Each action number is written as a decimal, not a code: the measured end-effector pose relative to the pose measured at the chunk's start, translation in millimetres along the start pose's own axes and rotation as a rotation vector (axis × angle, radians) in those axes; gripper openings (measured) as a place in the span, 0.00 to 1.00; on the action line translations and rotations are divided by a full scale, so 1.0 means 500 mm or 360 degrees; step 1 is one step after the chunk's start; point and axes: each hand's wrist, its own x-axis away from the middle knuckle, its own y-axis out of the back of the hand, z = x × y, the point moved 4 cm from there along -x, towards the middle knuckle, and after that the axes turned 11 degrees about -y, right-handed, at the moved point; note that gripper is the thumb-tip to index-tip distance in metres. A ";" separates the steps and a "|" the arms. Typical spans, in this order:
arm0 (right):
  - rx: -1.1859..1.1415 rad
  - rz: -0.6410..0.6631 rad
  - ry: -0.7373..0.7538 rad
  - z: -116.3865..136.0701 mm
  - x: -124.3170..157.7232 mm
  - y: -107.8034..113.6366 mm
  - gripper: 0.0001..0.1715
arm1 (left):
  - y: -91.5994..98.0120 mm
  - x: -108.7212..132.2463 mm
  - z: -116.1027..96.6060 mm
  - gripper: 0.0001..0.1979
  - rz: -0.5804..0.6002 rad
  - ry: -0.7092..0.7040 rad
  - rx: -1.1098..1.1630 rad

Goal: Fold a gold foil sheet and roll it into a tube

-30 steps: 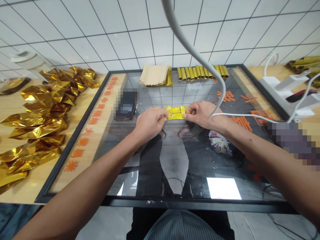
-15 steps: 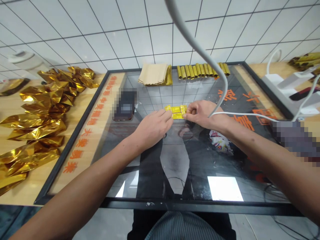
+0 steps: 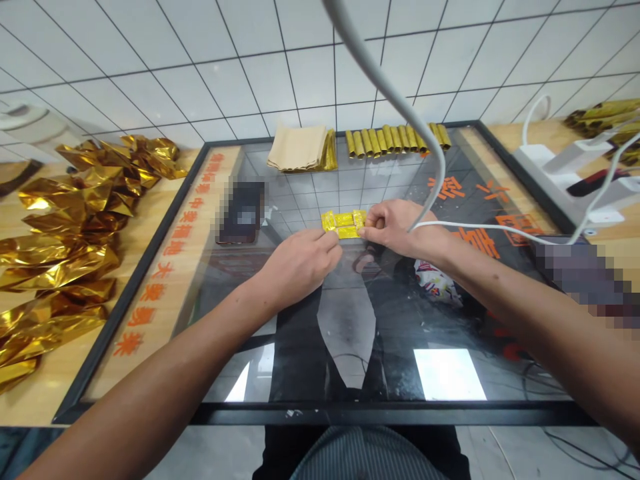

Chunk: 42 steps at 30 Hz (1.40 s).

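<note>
Left hand (image 3: 300, 263) slid below gold foil (image 3: 344, 223), curled | right hand (image 3: 395, 227) pinching its end

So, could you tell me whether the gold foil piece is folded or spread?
Folded: the gold foil piece shows overlapping flaps, pinched by the right hand.

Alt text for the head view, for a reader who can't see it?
On a glass tabletop, the right hand pinches the right end of a small folded gold foil piece and the left hand touches its lower left edge. A row of gold rolls lies behind, crumpled gold foil sheets at left.
</note>
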 end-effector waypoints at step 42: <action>-0.0193 -0.0071 0.0078 -0.028 0.003 -0.007 0.09 | 0.021 -0.020 -0.034 0.11 -0.0026 -0.0112 -0.0237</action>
